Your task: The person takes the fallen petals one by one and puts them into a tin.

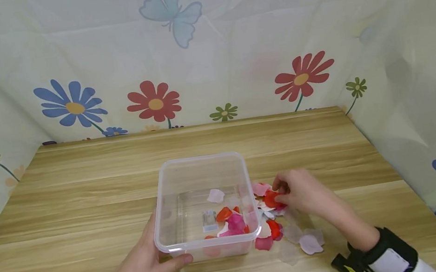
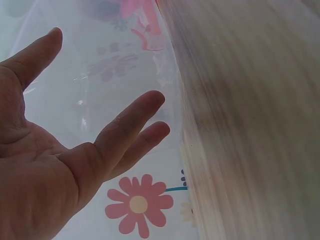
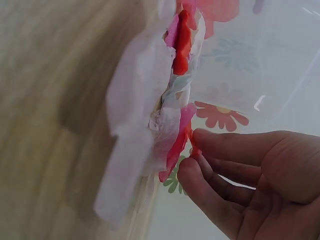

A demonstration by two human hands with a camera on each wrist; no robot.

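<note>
A clear plastic box (image 1: 208,241) stands on the table with several petals inside, red, pink and white, mostly toward its right side. My left hand (image 1: 152,261) rests against the box's left side, the thumb along its front; the left wrist view shows the fingers (image 2: 127,117) spread and fairly straight beside the clear wall. Right of the box lies a loose heap of petals (image 1: 264,243). My right hand (image 1: 304,189) pinches a red petal (image 3: 194,145) at the heap's far part, between thumb and index finger. The petal's lower part merges with the others.
Pale petals (image 1: 311,244) lie spread at the heap's near right. A small grey-white rectangle (image 1: 209,221) shows through the box's bottom. The wooden table (image 1: 95,192) is bounded at the back and sides by a flower-printed cloth (image 1: 232,58).
</note>
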